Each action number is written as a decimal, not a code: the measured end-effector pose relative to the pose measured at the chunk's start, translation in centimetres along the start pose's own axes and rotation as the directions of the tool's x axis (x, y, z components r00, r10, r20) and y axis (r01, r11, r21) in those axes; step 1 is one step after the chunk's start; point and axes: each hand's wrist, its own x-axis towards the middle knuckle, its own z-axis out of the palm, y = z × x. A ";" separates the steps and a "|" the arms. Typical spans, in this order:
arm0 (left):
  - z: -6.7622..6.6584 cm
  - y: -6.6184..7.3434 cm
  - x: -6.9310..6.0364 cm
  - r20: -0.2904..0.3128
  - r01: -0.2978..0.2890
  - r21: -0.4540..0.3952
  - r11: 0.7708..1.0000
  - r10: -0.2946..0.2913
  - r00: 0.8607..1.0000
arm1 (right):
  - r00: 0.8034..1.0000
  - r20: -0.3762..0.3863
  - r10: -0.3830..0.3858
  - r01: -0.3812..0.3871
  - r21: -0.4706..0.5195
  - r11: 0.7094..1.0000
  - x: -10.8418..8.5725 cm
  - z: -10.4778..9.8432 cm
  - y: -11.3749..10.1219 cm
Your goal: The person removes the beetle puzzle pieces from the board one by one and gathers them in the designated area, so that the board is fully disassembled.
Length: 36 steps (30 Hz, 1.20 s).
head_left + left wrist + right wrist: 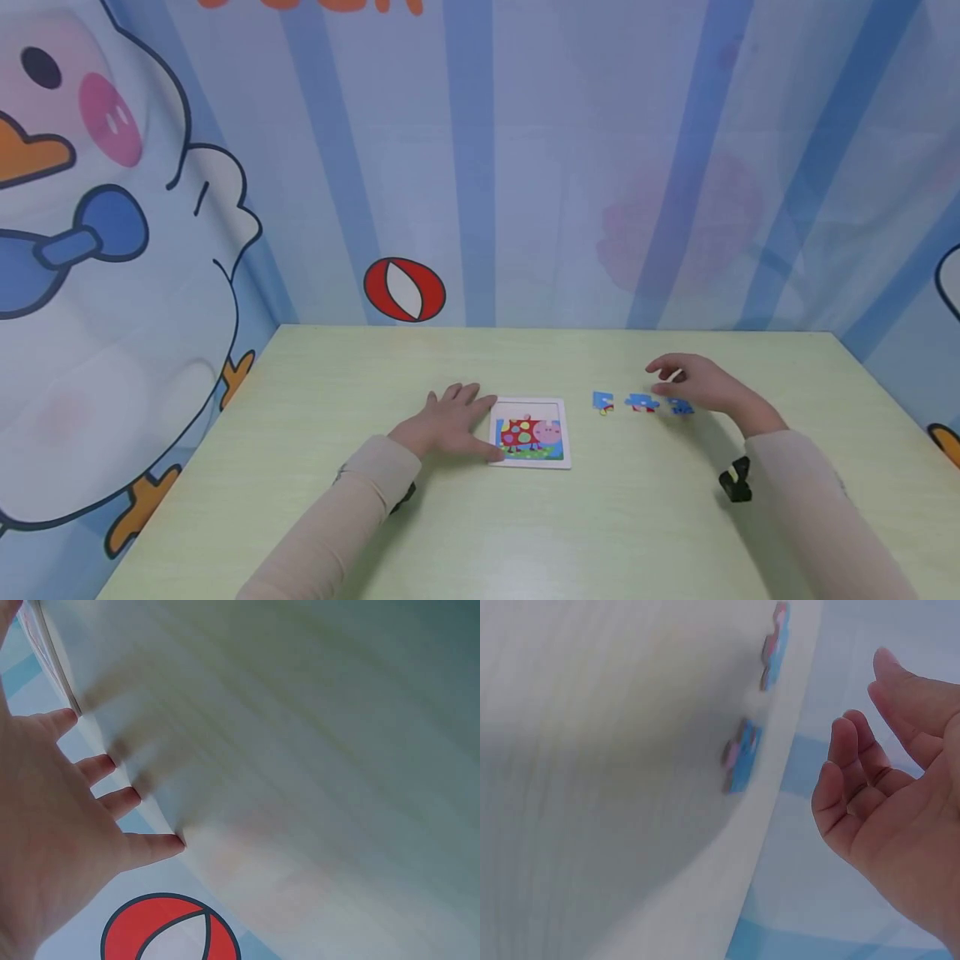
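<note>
A small jigsaw tray (536,407) with a white border lies on the table; its lower part shows a pink pig in a red spotted dress on grass, its upper part is pale. My left hand (446,423) rests at the tray's left side, fingers spread, thumb and a finger against the edge. In the left wrist view the fingertips of that hand (64,802) meet the tabletop. Right of the tray lie three blue puzzle pieces: a left one (602,402), a middle one (642,402) and a right one (680,406). Above the last two hovers my right hand (701,385), loosely curled, holding nothing.
The pale wooden table (480,533) ends at a back edge against a blue striped cloth (540,167) printed with a duck and a red ball. A black strap piece (737,481) shows at the right wrist.
</note>
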 end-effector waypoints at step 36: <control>0.1 0.0 0.1 0.007 0.007 0.007 1.000 -0.008 1.000 | 0.975 0.093 -0.204 0.198 0.070 0.978 4.2 5.7 -9.6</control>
